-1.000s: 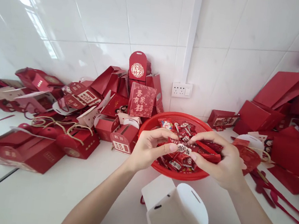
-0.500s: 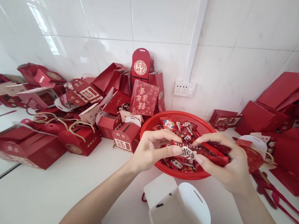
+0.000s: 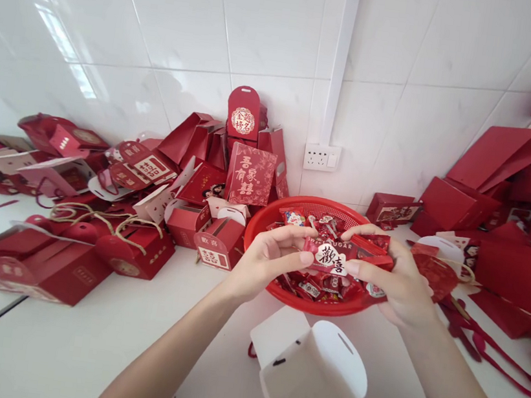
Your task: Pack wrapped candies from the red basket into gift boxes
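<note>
Red cartons (image 3: 60,270) crowd the left of the bench (image 3: 55,344), too overlapped for a sure count. Next comes the left hand (image 3: 264,261), thumb and forefinger pinching the near end of one packet (image 3: 331,256) printed "SWEET SUGAR". That packet is the change: a moment ago the thumbs covered part of its label, and now both large characters show plainly — a sign, I judge, that it is being straightened within the grip. It is held above one red basket (image 3: 344,213), whose wrapped sweets (image 3: 309,290) are many but not countable. Nearer the viewer sits one open white carton (image 3: 304,387). Further right, the right hand (image 3: 403,286) pinches the packet's other end, its curled fingers also keeping more wrappers (image 3: 375,260) — at least two, partly hidden. A second heap of boxes (image 3: 519,275) fills the far right, again too overlapped to count.
</note>
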`<control>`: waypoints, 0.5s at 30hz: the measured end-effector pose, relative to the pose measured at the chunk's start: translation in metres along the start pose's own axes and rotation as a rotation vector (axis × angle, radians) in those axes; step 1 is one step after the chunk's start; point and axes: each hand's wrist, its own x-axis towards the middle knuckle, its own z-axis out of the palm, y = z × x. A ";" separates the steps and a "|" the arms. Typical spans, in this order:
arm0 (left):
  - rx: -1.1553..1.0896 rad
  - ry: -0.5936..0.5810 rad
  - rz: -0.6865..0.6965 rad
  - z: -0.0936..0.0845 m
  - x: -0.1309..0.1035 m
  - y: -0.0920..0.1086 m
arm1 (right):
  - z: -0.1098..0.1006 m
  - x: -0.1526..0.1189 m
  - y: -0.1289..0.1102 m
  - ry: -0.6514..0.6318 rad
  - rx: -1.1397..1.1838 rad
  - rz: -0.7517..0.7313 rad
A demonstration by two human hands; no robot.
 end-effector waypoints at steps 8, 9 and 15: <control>0.026 -0.094 -0.035 -0.001 -0.004 0.004 | -0.001 0.001 0.001 0.027 0.079 0.034; 0.030 -0.091 -0.028 -0.001 -0.004 0.005 | -0.001 0.001 0.001 0.029 0.086 0.043; 0.043 -0.072 0.003 0.001 -0.005 0.007 | 0.001 0.002 0.001 0.045 0.118 0.116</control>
